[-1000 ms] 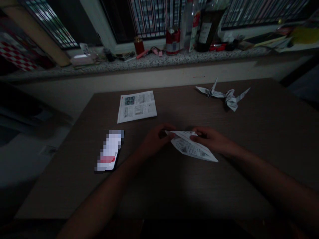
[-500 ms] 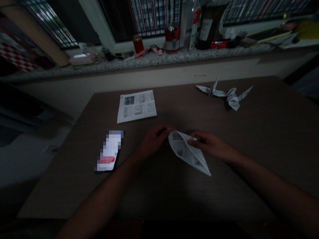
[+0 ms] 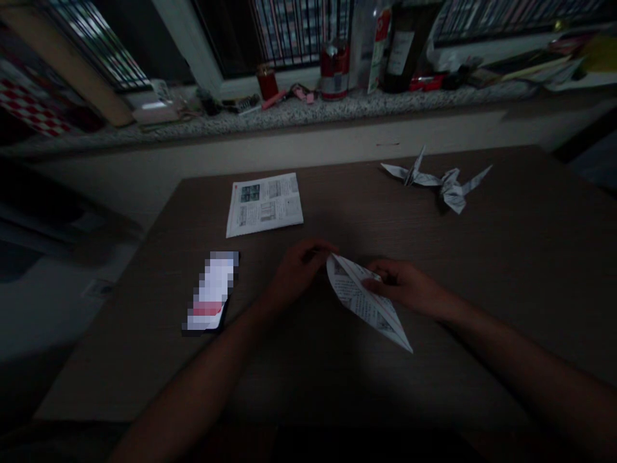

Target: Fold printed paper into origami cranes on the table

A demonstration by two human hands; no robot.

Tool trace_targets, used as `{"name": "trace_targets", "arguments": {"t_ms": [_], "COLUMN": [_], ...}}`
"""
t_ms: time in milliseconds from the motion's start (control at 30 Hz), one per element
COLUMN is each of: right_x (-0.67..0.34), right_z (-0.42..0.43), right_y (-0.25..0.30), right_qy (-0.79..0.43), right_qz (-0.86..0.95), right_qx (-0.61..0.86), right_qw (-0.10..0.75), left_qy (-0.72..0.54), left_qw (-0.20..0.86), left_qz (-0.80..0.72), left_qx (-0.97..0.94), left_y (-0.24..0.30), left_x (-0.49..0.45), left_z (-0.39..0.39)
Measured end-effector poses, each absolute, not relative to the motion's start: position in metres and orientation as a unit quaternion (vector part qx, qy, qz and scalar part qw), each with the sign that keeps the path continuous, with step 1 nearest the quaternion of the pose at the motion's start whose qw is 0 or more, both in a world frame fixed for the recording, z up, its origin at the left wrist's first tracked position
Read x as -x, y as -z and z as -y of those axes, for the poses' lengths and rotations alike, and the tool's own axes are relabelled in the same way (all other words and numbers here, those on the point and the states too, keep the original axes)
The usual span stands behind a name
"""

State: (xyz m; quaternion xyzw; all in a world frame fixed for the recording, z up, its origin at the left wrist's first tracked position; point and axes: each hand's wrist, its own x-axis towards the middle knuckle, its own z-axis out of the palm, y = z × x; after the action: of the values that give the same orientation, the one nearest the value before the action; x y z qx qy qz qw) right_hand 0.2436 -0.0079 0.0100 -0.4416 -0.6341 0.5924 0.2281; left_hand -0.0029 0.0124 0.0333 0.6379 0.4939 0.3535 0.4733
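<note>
A folded, pointed piece of printed paper [image 3: 366, 302] lies on the brown table [image 3: 506, 270] in front of me. My left hand [image 3: 299, 270] pinches its upper left corner with closed fingers. My right hand [image 3: 407, 286] presses on the paper's right edge, fingers curled on it. The long tip of the paper points toward the lower right.
A flat printed sheet [image 3: 265, 204] lies at the back left. A phone [image 3: 212, 292] with a lit screen lies to the left of my hands. Two folded paper cranes [image 3: 441, 182] sit at the back right. Cans, bottles and clutter line the stone windowsill [image 3: 337, 106].
The folded paper has turned clockwise, its long tip swinging down toward me. Both hands stayed on it and shifted only slightly.
</note>
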Motion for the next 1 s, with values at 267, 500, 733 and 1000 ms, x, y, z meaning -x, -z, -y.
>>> {"name": "trace_targets", "arguments": {"t_ms": [267, 500, 733, 1000], "right_x": [-0.244, -0.243, -0.244, -0.246], "right_z": [0.011, 0.012, 0.012, 0.012], "right_y": [-0.01, -0.011, -0.009, -0.01], "right_qy": [-0.599, -0.588, -0.589, -0.568], "right_qz": [0.619, 0.632, 0.634, 0.648], "right_qx": [0.446, 0.439, 0.437, 0.452], "right_qw": [0.242, 0.249, 0.245, 0.23], "left_qy": [-0.34, -0.368, -0.385, -0.377], "left_qw": [0.488, 0.504, 0.523, 0.528], "left_qz": [-0.486, -0.493, -0.482, -0.481], "left_qx": [-0.64, -0.607, -0.588, -0.59], "left_y": [-0.034, -0.031, -0.025, -0.023], "left_x": [0.002, 0.0, 0.001, -0.001], "left_z": [-0.01, -0.009, -0.01, -0.011]}}
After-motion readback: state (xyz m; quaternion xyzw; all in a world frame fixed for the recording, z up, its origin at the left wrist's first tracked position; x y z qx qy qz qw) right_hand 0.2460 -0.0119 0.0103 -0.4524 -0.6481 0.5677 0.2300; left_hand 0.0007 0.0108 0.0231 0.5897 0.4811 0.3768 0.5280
